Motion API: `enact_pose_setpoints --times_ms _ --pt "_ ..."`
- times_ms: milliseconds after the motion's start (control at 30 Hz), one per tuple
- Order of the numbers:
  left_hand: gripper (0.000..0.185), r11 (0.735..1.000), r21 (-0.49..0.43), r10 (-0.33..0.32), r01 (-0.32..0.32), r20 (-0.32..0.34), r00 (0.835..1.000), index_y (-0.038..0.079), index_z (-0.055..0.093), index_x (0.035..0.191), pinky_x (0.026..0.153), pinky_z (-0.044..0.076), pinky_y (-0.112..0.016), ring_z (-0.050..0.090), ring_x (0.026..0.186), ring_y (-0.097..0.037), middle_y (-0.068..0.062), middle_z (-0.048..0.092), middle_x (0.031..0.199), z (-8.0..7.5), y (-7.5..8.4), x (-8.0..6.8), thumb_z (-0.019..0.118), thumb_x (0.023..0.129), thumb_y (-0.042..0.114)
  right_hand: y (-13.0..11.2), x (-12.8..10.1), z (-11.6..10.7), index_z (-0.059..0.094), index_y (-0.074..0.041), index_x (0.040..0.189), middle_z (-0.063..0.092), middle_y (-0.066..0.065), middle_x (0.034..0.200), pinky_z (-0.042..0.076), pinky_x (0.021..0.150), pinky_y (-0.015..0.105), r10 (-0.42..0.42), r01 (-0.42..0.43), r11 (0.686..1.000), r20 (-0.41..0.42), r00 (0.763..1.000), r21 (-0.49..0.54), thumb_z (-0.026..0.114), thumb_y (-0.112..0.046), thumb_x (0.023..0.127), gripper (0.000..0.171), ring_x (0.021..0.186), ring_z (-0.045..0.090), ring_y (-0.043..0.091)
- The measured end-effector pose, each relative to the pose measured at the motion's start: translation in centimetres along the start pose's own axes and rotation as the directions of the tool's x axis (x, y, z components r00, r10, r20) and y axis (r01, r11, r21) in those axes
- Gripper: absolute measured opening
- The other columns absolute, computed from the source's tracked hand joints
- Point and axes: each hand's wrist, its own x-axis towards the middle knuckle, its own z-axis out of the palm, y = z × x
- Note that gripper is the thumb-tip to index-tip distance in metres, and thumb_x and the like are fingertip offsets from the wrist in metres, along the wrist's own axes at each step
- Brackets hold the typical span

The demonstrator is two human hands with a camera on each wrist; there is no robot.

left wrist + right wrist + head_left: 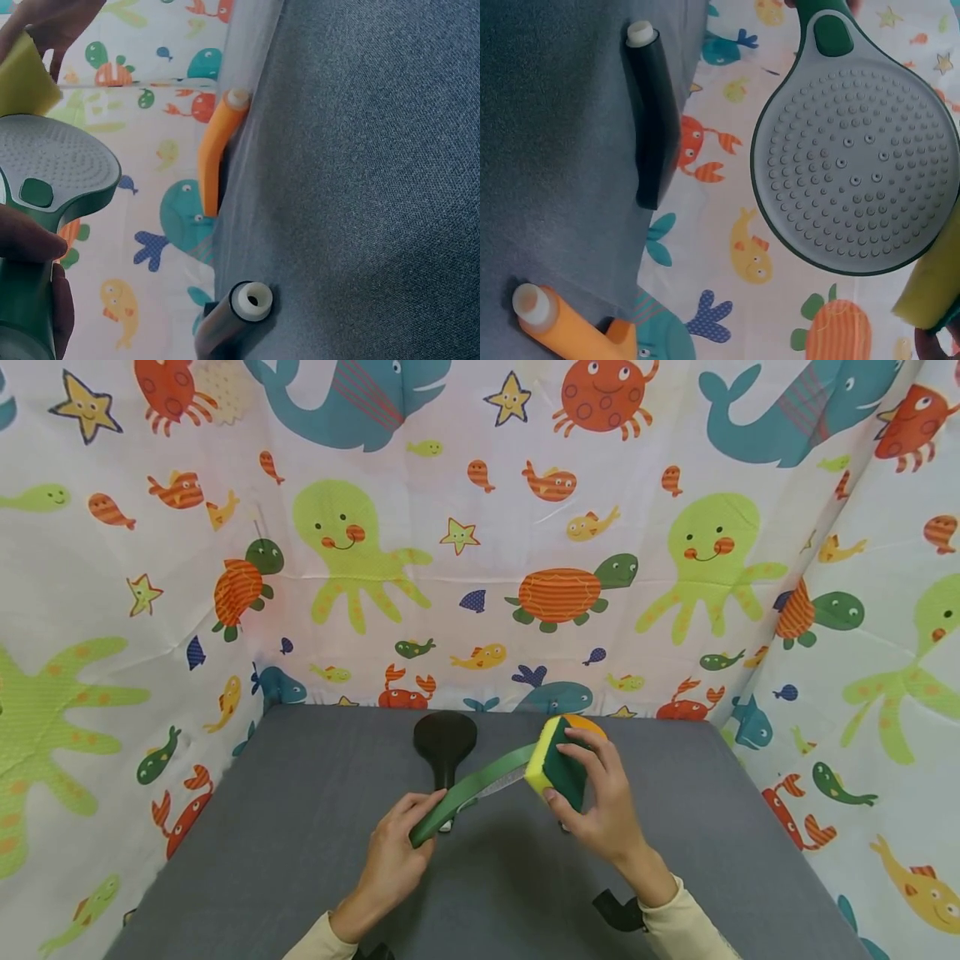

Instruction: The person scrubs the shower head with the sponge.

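Observation:
My left hand (408, 843) grips the handle of a green shower head (472, 789) and holds it slanted above the grey table (300, 860). Its round grey spray face (855, 165) with many small nozzles fills the right wrist view and also shows in the left wrist view as the spray face (52, 161). My right hand (592, 793) holds a yellow and green sponge (558, 768) at the head's far end. The sponge (934, 285) touches the rim of the face. My left fingers (30, 240) wrap the green handle.
A black shower head (445, 739) lies on the table behind the hands, its handle (652, 120) pointing toward me. An orange shower head (214, 150) lies at the table's back edge, mostly hidden behind the sponge in the head view. Sea-creature curtains (480, 568) surround the table on three sides.

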Motion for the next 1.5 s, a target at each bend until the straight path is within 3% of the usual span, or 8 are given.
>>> enact_pose_setpoints --times_ms 200,367,633,867,1033,1200,1367,1500 --pt "0.076 1.000 0.023 0.014 -0.014 -0.001 1.000 0.029 0.064 0.130 0.073 0.047 -0.026 0.058 0.088 -0.004 0.015 0.063 0.110 0.1 -0.1 0.0 0.075 0.068 -0.014 0.3 -0.2 -0.3 0.059 -0.012 0.128 0.049 0.010 0.140 0.051 0.086 0.016 0.164 -0.166 0.984 0.033 0.986 0.069 0.071 -0.010 0.078 0.052 0.120 0.049 0.019" --pt "0.074 0.999 0.038 0.015 -0.015 0.003 1.000 0.029 0.065 0.129 0.073 0.048 -0.026 0.059 0.087 -0.004 0.014 0.063 0.110 0.3 0.0 0.1 0.074 0.069 -0.014 0.1 -0.2 -0.3 0.060 -0.015 0.128 0.049 0.008 0.140 0.053 0.084 0.022 0.205 -0.206 0.978 0.038 0.978 0.035 0.073 -0.011 0.078 0.052 0.122 0.047 0.020" --pt "0.075 0.999 0.041 0.004 -0.004 0.008 1.000 0.028 0.066 0.128 0.073 0.047 -0.027 0.059 0.088 -0.005 0.014 0.064 0.110 0.7 0.1 0.3 0.076 0.067 -0.013 -0.4 -0.1 0.4 0.063 -0.013 0.124 0.052 0.011 0.138 0.057 0.079 0.030 0.094 -0.094 0.995 -0.003 0.996 -0.018 0.076 -0.019 0.074 0.052 0.121 0.047 0.023" --pt "0.069 1.000 -0.009 -0.026 0.026 0.049 0.998 0.015 0.063 0.132 0.072 0.044 -0.023 0.056 0.085 -0.008 0.007 0.065 0.113 0.8 0.2 0.3 0.077 0.070 -0.010 -0.4 -0.1 0.7 0.064 -0.011 0.123 0.053 0.015 0.137 0.059 0.074 0.043 -0.031 0.028 0.997 -0.040 0.999 -0.071 0.068 -0.040 0.084 0.049 0.122 0.048 0.030" --pt "0.063 0.997 -0.036 -0.062 0.067 0.143 0.988 0.015 0.062 0.133 0.072 0.043 -0.023 0.055 0.084 -0.009 0.002 0.067 0.117 0.9 0.1 0.4 0.078 0.075 -0.004 -0.1 0.1 0.6 0.064 -0.011 0.123 0.053 0.015 0.137 0.059 0.074 0.042 -0.043 0.039 0.996 -0.045 0.998 -0.079 0.064 -0.046 0.087 0.051 0.122 0.048 0.031" --pt "0.059 0.990 -0.050 -0.113 0.128 0.235 0.965 0.015 0.059 0.136 0.065 0.041 -0.022 0.050 0.071 -0.008 -0.005 0.070 0.107 1.0 0.1 0.3 0.074 0.080 0.002 0.2 0.0 0.6 0.065 -0.011 0.122 0.053 0.015 0.136 0.059 0.075 0.039 -0.039 0.035 0.996 -0.044 0.998 -0.084 0.064 -0.049 0.088 0.051 0.122 0.048 0.031" --pt "0.046 0.977 -0.081 -0.173 0.199 0.251 0.952 0.017 0.059 0.133 0.066 0.042 -0.022 0.052 0.071 -0.007 0.002 0.066 0.098 1.1 0.0 0.4 0.070 0.088 0.016 0.3 -0.1 0.7 0.064 -0.011 0.122 0.053 0.015 0.136 0.059 0.073 0.042 -0.041 0.038 0.996 -0.037 0.998 -0.084 0.063 -0.050 0.088 0.052 0.122 0.048 0.031" --pt "0.047 0.979 -0.085 -0.159 0.186 0.257 0.953 0.016 0.057 0.137 0.067 0.043 -0.022 0.052 0.075 -0.007 0.005 0.064 0.099 1.2 0.0 0.4 0.068 0.093 0.027 0.4 -0.1 0.7 0.064 -0.011 0.122 0.053 0.015 0.136 0.059 0.073 0.043 -0.039 0.036 0.996 -0.041 0.998 -0.083 0.063 -0.048 0.088 0.051 0.122 0.049 0.031"
